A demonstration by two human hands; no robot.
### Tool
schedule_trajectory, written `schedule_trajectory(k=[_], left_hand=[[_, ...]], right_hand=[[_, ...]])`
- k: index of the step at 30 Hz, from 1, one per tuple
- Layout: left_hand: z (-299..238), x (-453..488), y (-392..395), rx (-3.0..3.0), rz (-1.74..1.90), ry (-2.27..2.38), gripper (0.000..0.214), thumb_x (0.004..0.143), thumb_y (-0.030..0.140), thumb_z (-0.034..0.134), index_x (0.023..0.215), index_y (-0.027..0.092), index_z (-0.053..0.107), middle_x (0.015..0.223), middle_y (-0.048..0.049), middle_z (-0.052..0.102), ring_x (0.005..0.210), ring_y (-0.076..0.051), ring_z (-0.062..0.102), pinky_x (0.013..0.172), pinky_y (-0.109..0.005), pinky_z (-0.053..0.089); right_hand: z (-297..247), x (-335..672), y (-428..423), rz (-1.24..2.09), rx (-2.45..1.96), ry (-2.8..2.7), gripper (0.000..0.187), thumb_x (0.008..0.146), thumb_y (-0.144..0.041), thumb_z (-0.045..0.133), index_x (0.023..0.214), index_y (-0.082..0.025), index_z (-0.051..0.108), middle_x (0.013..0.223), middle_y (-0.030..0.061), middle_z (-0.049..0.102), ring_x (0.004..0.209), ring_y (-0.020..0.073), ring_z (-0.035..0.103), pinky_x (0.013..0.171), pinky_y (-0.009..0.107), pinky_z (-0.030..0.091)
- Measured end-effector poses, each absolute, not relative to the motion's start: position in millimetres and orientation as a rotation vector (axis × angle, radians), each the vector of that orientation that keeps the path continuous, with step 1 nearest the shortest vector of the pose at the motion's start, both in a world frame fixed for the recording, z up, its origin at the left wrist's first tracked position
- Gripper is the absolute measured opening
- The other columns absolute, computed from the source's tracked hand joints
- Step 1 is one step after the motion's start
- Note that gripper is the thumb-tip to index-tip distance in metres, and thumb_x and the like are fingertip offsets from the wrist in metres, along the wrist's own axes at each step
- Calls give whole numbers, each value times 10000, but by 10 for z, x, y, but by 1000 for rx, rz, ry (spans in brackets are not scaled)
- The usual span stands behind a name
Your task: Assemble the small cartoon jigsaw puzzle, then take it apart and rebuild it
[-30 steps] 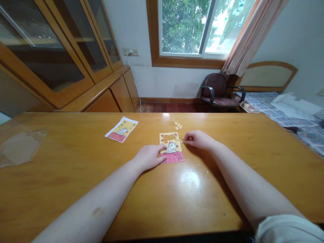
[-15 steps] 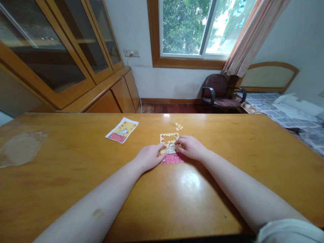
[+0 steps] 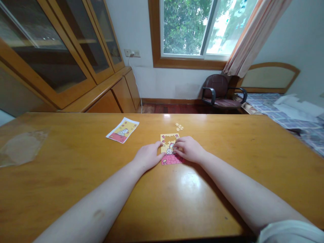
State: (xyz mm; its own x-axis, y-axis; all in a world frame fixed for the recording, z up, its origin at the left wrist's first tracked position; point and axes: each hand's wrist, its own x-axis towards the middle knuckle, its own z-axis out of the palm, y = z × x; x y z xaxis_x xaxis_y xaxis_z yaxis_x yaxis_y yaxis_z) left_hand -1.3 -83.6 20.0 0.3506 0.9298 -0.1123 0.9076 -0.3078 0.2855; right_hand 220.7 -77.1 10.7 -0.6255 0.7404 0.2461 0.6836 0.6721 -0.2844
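Observation:
A small jigsaw puzzle lies on the wooden table, pink at its lower part and yellow above, with a white cartoon animal in the middle. A gap shows in its upper part, where the table comes through. Along the puzzle's left edge rests my left hand, thumb and forefinger apart and touching the border. My right hand reaches over the right side, its bent fingertips close together on the animal picture. Whatever those fingers pinch is too small to make out. Several loose puzzle pieces lie just beyond the puzzle.
A printed picture card of the same design lies to the left on the table. Farther left is a clear plastic bag. Past the table stand a glass-door cabinet, an armchair and a bed.
My right hand's fingertips have shifted slightly left and down over the animal picture and drawn closer together. My left hand stays at the puzzle's left edge, its forefinger slightly raised.

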Motion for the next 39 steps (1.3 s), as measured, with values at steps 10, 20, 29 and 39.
schedule_trajectory(k=[10, 20, 29, 39], left_hand=[[218, -13, -823, 2345, 42, 1676, 583, 826, 576, 486, 1323, 271, 485, 1122, -97, 681, 997, -303, 641, 795, -367, 482], [223, -5, -825, 2347, 25, 1679, 579, 832, 570, 484, 1333, 279, 471, 1098, -95, 690, 971, -296, 651, 778, -364, 484], [227, -8, -823, 2359, 34, 1676, 569, 831, 565, 490, 1324, 282, 475, 1017, -101, 703, 924, -301, 661, 731, -357, 490], [255, 7, -837, 2332, 34, 1679, 559, 831, 556, 502, 1311, 270, 489, 1045, -114, 698, 947, -305, 655, 764, -368, 482]], right_hand=[[42, 2121, -746, 193, -1254, -2543, 249, 918, -353, 529, 907, -192, 718, 880, 66, 654, 840, 168, 594, 765, 278, 396], [40, 2092, -694, 175, -1314, -2555, 251, 937, -277, 487, 973, -210, 725, 907, 70, 656, 861, 173, 570, 780, 288, 385], [146, 2064, -795, 71, -1382, -2641, 504, 908, -586, 406, 1310, -316, 545, 1355, 94, 487, 1104, 288, 444, 923, 433, 329], [131, 2039, -749, 66, -1504, -2640, 557, 897, -604, 405, 1383, -337, 457, 1514, 96, 295, 1198, 335, 404, 962, 474, 324]])
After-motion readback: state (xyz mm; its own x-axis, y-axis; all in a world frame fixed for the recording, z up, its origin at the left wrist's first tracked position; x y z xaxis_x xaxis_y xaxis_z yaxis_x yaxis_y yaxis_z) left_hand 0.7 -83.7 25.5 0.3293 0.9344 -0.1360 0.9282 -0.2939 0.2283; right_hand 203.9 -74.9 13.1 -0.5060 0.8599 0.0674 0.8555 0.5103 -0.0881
